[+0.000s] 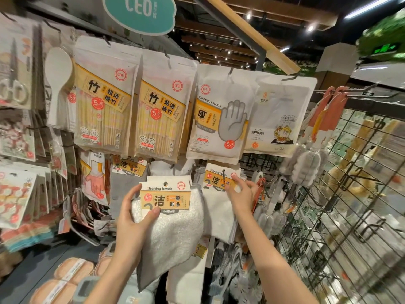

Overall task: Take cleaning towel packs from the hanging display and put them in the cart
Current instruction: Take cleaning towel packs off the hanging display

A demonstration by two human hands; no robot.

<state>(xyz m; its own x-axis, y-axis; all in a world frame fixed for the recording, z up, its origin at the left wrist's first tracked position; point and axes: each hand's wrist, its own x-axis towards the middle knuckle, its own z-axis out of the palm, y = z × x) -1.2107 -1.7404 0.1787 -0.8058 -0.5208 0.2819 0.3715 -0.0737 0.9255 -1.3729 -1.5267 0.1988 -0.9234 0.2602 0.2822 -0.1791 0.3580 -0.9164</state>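
Shop aisle w/ hanging display (122, 38), packs on hooks. L hand (133, 213) grips a cleaning towel pack (171, 216) off its hook, thumb across label, fingers curled behind. R hand (240, 194) pinches card of 2nd towel pack (219, 200), still hung, just right of the first. Wire rack (341, 194) far right.

The towel pack (168, 207) under the left hand's (133, 216) thumb reads "cleaning towels", "CEO" and "5.9". Above the fingers, the glove pack (219, 115) reads "DISPOSABLE GLOVES"; the teal sign (140, 12) reads "CEO".
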